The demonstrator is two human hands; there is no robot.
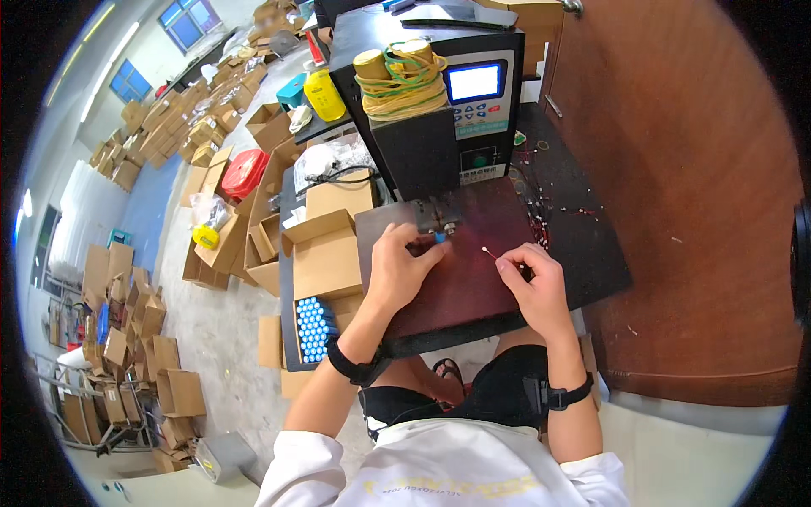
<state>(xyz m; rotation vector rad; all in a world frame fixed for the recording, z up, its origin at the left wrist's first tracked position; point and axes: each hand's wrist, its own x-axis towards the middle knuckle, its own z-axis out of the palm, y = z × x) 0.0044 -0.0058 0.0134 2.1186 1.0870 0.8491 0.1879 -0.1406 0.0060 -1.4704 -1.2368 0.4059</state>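
The welding machine (439,101) stands behind the work plate (473,270), with a box of cells (314,328) left.

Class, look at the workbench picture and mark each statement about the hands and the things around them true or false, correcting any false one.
1. The left hand holds a small blue cylinder up at the machine's metal head. True.
2. The right hand is empty. False: it pinches a thin wire.
3. The box of blue cylinders lies on the person's right. False: it lies on the left.
4. The machine's screen is lit. True.
5. Both wrists wear black bands. True.
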